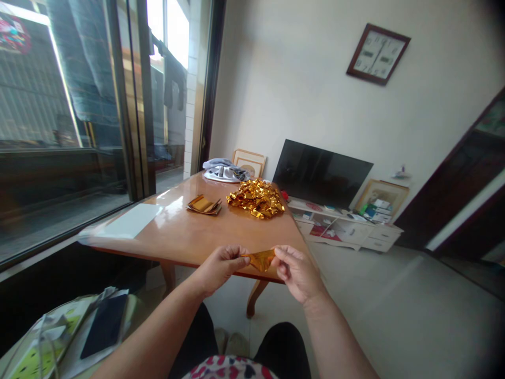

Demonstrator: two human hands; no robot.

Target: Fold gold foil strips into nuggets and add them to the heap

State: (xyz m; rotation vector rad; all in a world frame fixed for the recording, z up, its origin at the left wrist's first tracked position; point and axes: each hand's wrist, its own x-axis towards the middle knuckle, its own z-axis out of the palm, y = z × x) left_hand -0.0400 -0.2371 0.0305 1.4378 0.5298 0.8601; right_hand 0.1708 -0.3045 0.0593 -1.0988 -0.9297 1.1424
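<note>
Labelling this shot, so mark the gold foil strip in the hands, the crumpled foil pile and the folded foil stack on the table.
Gold foil strip (260,259), head view, on its middle.
Crumpled foil pile (255,198), head view, on the pile's centre.
Folded foil stack (204,205), head view, on its top layer.

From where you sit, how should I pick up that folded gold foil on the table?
Probably pinch the folded gold foil by its raised edge, coming from above: it lies flat on the wooden table, so that lifted edge gives the easiest catch.
</note>
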